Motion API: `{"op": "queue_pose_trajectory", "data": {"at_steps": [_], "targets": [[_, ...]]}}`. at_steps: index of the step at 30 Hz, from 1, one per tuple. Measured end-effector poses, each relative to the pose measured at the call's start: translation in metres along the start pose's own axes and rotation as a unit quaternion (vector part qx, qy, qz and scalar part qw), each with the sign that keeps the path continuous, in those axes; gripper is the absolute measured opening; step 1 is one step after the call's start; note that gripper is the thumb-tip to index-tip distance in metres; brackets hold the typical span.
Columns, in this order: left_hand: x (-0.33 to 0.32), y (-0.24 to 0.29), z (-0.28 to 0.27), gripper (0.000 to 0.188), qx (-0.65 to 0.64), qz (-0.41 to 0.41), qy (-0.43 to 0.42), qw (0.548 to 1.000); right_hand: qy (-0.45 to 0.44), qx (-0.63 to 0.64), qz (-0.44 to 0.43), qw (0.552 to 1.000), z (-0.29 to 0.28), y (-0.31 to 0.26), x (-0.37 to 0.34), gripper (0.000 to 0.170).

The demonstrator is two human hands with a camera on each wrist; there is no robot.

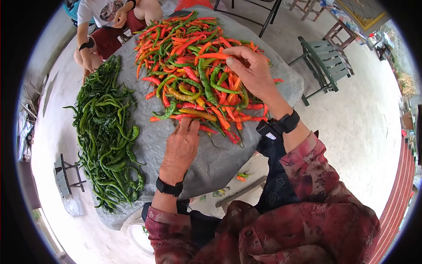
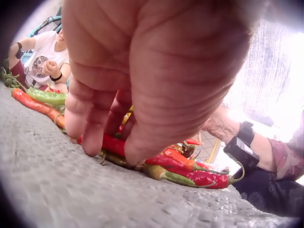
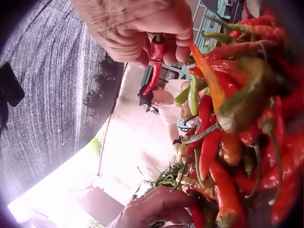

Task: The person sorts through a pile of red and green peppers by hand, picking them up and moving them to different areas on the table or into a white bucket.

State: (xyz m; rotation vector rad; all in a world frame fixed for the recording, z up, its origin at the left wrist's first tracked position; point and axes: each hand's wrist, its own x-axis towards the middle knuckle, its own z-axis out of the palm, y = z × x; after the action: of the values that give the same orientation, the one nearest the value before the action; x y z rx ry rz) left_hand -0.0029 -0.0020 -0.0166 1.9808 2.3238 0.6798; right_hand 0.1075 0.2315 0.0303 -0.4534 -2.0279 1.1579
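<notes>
A mixed pile of red, orange and green peppers covers the far part of a grey sheet. Above its right side, my right hand pinches a red pepper between thumb and fingers; the right wrist view shows the hand with that red pepper hanging from it. At the pile's near edge is my left hand. In the left wrist view the hand's thumb and fingers curl down round a red pepper low on the sheet, its ends partly hidden.
A long heap of green peppers lies on the left of the grey sheet. Another person sits beyond the far left edge. A green chair stands to the right, and a white basin is below the near edge.
</notes>
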Motion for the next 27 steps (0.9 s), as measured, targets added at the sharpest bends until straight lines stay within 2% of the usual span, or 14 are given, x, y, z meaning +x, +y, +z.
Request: {"op": "queue_pose_trajectory", "data": {"at_steps": [3,5,7,9,10,11,14,15,17,18,20,21,23,27], "targets": [[0.000,-0.002,0.003,0.038,0.010,0.015,0.014,1.000,-0.053,-0.025,0.020,0.998,-0.005,0.001,-0.001,0.028],[0.000,-0.002,0.003,0.038,0.004,0.009,0.009,1.000,-0.058,0.014,-0.097,0.994,-0.002,0.010,-0.004,0.031],[0.000,-0.002,0.004,0.038,-0.003,0.006,0.005,1.000,-0.072,0.034,-0.081,0.994,-0.010,0.001,-0.007,0.033],[0.000,-0.001,0.001,0.038,-0.023,0.001,0.011,1.000,-0.016,0.114,-0.019,0.993,-0.018,-0.004,-0.006,0.032],[0.001,-0.001,0.000,0.038,-0.022,0.004,0.012,1.000,0.030,0.078,-0.028,0.996,-0.024,-0.002,-0.004,0.028],[0.001,-0.001,0.000,0.037,-0.023,0.001,0.009,1.000,0.033,0.077,-0.029,0.996,-0.030,0.004,-0.002,0.028],[-0.001,-0.001,0.000,0.038,-0.030,0.001,0.001,1.000,0.182,0.097,0.025,0.978,-0.053,0.020,-0.003,0.023],[0.000,-0.001,-0.001,0.038,-0.033,0.003,0.000,0.999,0.183,0.095,0.024,0.978,-0.063,0.024,-0.003,0.023],[0.000,0.002,-0.003,0.038,-0.032,0.001,-0.001,0.999,0.142,0.068,0.127,0.979,-0.083,0.041,-0.007,0.024],[0.000,0.002,-0.004,0.039,-0.032,-0.004,-0.005,0.999,0.144,0.067,0.126,0.979,-0.090,0.052,-0.009,0.024],[0.001,0.001,-0.002,0.039,-0.025,-0.001,-0.006,1.000,0.065,-0.069,0.131,0.987,-0.098,0.074,-0.017,0.022],[-0.001,0.000,-0.001,0.039,-0.018,-0.001,-0.005,1.000,0.065,-0.068,0.135,0.986,-0.102,0.075,-0.021,0.022],[-0.001,0.002,-0.002,0.040,-0.019,-0.007,-0.010,1.000,-0.061,-0.314,0.153,0.935,-0.108,0.078,-0.025,0.024],[-0.001,0.001,-0.003,0.040,-0.022,-0.013,-0.016,1.000,-0.107,-0.415,0.121,0.895,-0.104,0.078,-0.031,0.024]]}}
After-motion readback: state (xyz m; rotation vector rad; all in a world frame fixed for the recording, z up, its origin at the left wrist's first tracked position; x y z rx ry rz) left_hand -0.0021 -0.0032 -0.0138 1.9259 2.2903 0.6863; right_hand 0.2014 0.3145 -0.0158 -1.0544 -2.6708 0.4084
